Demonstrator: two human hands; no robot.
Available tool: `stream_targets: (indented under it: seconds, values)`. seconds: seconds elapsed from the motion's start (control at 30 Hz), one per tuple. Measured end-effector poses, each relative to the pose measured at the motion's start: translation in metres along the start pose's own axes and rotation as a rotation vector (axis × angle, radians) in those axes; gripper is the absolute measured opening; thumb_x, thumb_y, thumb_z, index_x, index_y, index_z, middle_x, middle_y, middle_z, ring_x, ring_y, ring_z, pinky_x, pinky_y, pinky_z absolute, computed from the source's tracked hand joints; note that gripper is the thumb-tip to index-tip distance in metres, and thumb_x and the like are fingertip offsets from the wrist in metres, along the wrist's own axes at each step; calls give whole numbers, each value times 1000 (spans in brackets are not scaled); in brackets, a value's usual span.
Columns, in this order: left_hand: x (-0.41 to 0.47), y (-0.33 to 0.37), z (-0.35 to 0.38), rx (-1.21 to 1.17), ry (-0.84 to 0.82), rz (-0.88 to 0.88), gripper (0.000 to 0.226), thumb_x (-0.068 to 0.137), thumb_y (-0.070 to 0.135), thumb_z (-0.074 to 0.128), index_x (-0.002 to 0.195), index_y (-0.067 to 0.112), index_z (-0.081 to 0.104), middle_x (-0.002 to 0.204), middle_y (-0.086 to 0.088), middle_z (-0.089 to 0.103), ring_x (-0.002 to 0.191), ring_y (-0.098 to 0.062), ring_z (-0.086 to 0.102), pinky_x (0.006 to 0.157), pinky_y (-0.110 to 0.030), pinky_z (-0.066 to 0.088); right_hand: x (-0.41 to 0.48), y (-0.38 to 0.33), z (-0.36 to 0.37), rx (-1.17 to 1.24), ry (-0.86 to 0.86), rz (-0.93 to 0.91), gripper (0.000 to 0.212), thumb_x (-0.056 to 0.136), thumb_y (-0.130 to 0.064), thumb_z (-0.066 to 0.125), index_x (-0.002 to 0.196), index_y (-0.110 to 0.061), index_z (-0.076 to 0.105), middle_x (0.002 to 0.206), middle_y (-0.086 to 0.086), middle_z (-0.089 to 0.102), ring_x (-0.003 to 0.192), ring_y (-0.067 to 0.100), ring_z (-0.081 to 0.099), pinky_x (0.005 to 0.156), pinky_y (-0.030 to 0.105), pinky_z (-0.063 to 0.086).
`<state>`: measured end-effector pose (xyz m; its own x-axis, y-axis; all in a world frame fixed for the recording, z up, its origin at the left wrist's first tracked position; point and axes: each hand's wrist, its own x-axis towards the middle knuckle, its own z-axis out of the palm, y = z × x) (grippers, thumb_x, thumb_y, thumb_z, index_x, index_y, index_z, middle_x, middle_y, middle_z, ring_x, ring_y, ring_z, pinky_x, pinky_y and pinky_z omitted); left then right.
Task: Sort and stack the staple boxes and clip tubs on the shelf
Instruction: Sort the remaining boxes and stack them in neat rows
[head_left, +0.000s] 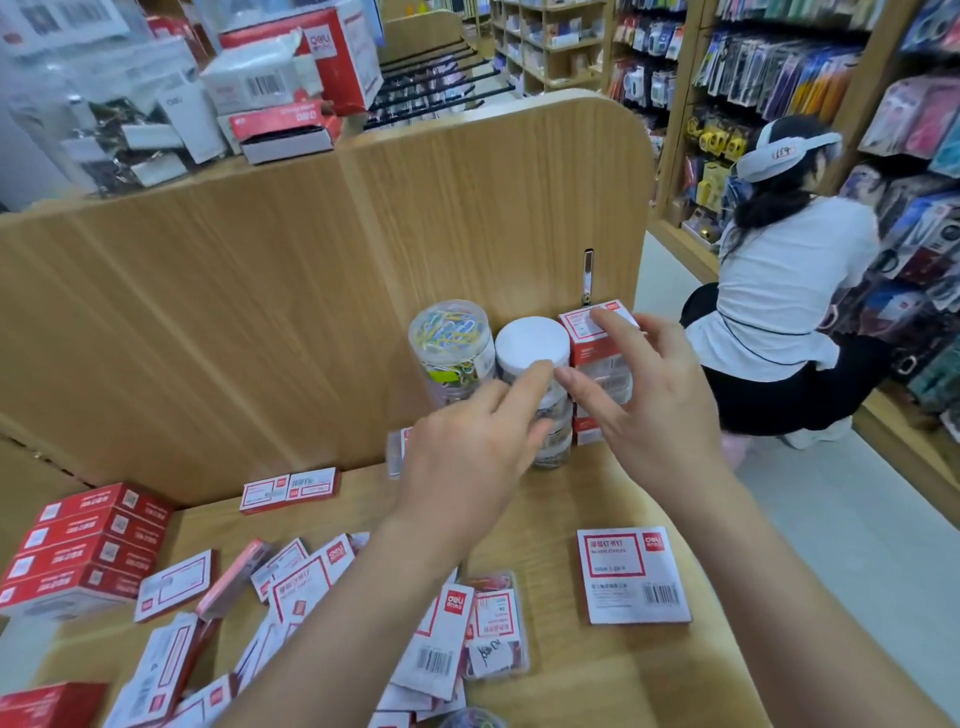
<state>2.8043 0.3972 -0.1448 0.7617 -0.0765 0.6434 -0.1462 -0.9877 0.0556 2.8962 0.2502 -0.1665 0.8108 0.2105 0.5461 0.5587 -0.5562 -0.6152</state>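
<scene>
At the back right of the wooden shelf (597, 493) stands a stack of clear clip tubs topped by a white lid (530, 338). To its left is a clear tub of coloured paper clips (452, 343); to its right, stacked red-and-white staple boxes (587, 332). My left hand (467, 452) reaches in from below, its index fingertip touching the edge of the white lid. My right hand (639, 389) hovers with fingers spread, thumb tip at the lid and index finger over the top staple box. Neither hand grips anything.
Many red-and-white staple boxes (311, 577) lie scattered on the near shelf, with a neat stack (83, 551) at the left and a single box (631, 577) at the right. A wooden back panel (311, 291) rises behind. A person (779, 312) crouches in the aisle to the right.
</scene>
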Motion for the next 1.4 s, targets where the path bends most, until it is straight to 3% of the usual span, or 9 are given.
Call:
stream_targets:
  seconds: [0.13, 0.3, 0.43, 0.53, 0.7, 0.83, 0.93, 1.2, 1.4]
  values:
    - [2, 3, 12, -27, -33, -61, 37, 85, 31, 56, 118, 26, 39, 72, 2, 65, 59, -27, 65, 41, -36, 48, -2, 2, -15, 36, -46, -1, 72, 77, -64, 57, 138, -27, 41, 128, 6, 47, 116, 22, 50, 91, 45, 48]
    - [5, 8, 18, 19, -9, -102, 40, 82, 22, 58, 116, 24, 38, 68, -2, 66, 54, -32, 63, 39, -39, 48, -33, 11, -54, 232, -304, 16, 76, 67, -64, 68, 131, -34, 38, 123, -13, 41, 114, -4, 43, 90, 13, 38]
    - [0, 15, 8, -69, -54, -227, 37, 86, 25, 54, 118, 30, 37, 77, 0, 69, 65, -32, 66, 52, -43, 52, -59, 17, -67, -29, -826, -134, 100, 56, -79, 62, 139, -47, 17, 141, -18, 18, 134, 6, 23, 111, 38, 28]
    - [-10, 17, -15, -127, -68, -335, 19, 83, 24, 60, 102, 25, 59, 75, 7, 67, 63, -19, 62, 59, -38, 52, -73, 21, -59, -277, -1073, -203, 109, 58, -77, 65, 139, -50, -3, 145, -15, -1, 138, 10, 7, 113, 39, 16]
    - [-55, 23, -73, -183, -259, -532, 6, 77, 31, 64, 83, 30, 66, 63, 16, 58, 57, -4, 50, 57, -28, 45, -85, 27, -28, -247, -1031, -280, 95, 64, -67, 68, 141, -44, 17, 137, -13, 25, 128, 15, 31, 98, 36, 31]
    - [-102, 43, -98, 6, -756, -454, 49, 66, 71, 54, 104, 41, 58, 86, 19, 54, 84, 3, 47, 64, -24, 38, -93, 28, -9, -187, -936, -320, 77, 62, -68, 51, 131, -35, 40, 121, -9, 50, 108, 21, 52, 74, 38, 41]
    - [-137, 56, -87, 185, -1002, -269, 80, 37, 83, 54, 105, 43, 56, 89, 12, 47, 82, -11, 46, 57, -23, 35, -95, 26, -5, -172, -944, -359, 75, 65, -64, 46, 133, -38, 36, 124, -12, 47, 111, 18, 48, 80, 39, 41]
    - [-150, 55, -69, 224, -871, -180, 68, 36, 51, 76, 99, 31, 58, 92, 4, 46, 81, -16, 43, 57, -26, 45, -91, 20, -6, -189, -1027, -386, 83, 66, -73, 37, 142, -45, 17, 135, -20, 29, 126, 7, 29, 104, 38, 24]
    - [-135, 45, -77, -278, -664, -365, 63, 64, 57, 71, 119, 39, 48, 117, 19, 38, 108, 2, 41, 87, -11, 38, -89, 17, -14, -113, -951, -344, 81, 67, -75, 41, 141, -46, 25, 132, -19, 33, 124, 6, 32, 103, 37, 22]
